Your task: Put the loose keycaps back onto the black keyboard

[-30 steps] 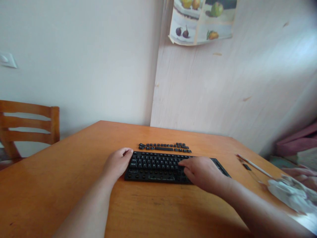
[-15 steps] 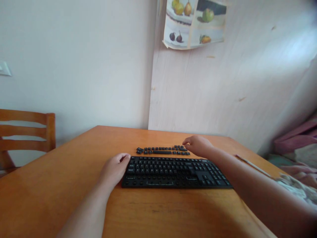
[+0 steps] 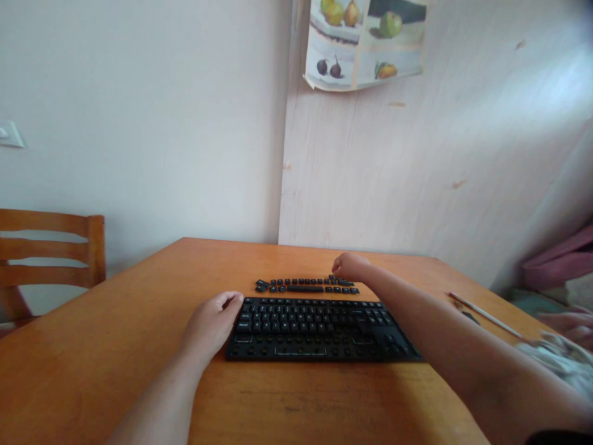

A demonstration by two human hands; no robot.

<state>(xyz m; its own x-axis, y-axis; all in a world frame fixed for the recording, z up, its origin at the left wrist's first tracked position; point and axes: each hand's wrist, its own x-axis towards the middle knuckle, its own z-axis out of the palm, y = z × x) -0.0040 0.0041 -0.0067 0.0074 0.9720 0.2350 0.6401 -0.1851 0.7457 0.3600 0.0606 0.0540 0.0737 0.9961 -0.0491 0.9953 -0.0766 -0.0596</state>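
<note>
A black keyboard [image 3: 296, 324] lies on the wooden table with its lower rows bare of keycaps and a white outline where the space bar sits. My left hand [image 3: 210, 324] is closed around its upper left corner, thumb on top. Behind the keyboard, loose black keycaps [image 3: 301, 282] lie in rows, with the long space bar [image 3: 304, 288] among them. My right hand [image 3: 351, 266] reaches over the keyboard's right part to the far right end of these rows. Its fingers are pinched at a small keycap there, which they mostly hide. My right forearm covers the keyboard's right end.
On the table's right lie a thin stick [image 3: 484, 314], a small dark object [image 3: 471, 317] and a crumpled pale cloth [image 3: 551, 358]. What looks like another person's hands [image 3: 567, 322] shows at the right edge. A wooden chair [image 3: 50, 250] stands left; the wall is behind.
My right hand left the keyboard's middle, moved away to the loose keycaps, then shifted slightly left with its fingertips down among them. My left hand stayed on the keyboard's corner. The view shifted slightly.
</note>
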